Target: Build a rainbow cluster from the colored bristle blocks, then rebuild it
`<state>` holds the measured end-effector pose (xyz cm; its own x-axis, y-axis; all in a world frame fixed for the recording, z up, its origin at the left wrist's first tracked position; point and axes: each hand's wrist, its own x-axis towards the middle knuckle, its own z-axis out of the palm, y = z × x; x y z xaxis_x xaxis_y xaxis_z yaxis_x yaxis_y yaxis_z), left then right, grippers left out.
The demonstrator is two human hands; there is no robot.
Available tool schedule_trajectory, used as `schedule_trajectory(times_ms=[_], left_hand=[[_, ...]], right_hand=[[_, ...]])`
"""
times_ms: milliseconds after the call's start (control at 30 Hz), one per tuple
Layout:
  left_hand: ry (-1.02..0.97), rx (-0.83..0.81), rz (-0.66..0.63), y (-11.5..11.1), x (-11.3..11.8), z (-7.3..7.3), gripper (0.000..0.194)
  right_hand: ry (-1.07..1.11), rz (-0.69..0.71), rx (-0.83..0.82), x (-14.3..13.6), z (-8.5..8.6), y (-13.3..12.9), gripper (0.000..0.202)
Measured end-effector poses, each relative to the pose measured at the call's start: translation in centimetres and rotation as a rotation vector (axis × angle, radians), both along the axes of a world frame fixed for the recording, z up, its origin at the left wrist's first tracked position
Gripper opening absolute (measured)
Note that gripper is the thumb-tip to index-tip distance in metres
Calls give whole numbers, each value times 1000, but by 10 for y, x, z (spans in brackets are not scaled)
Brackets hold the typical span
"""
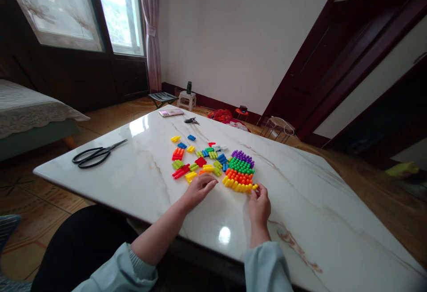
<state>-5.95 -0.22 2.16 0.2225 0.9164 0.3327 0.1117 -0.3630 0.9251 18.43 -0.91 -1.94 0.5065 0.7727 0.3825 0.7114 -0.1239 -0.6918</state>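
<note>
My right hand point(259, 205) pinches a small yellow plastic piece point(255, 186) at the right end of a yellow row point(236, 186). That row is the nearest one in a block of knobbed plastic pieces, with orange point(239, 177), green point(240, 165) and purple point(243, 156) rows behind it. To the left, my left hand point(201, 189) hovers low over the table, fingers curled together; whether anything is between them is hidden. Just beyond it lie loose pieces: yellow point(208, 168), red point(200, 162), lime green point(217, 166) and blue point(222, 158).
Black-handled scissors point(96, 154) lie on the left of the marble-patterned table point(300, 194). A phone point(171, 113) and small dark pliers-like tool point(191, 121) rest near the far edge. Beyond stand a white stool point(187, 100), a folding stool point(163, 98) and a bed point(36, 110).
</note>
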Motion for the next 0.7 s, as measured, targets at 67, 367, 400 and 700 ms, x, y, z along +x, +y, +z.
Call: schedule_trajectory(times_ms=[67,367,400,700], left_hand=[[29,18,9,0,0,0,25],[11,33,8,0,0,-1,23],[8,30,12,-1,0,-1,22],[240,140,731,-8,-5,-6,26]], right_hand=[[9,4,-11,-1,1,-1,43],[90,55,-1,-3,4,-2,49],[81,50,10,-4,5,-2,50],[-79,1,324,-17,20,-10,35]])
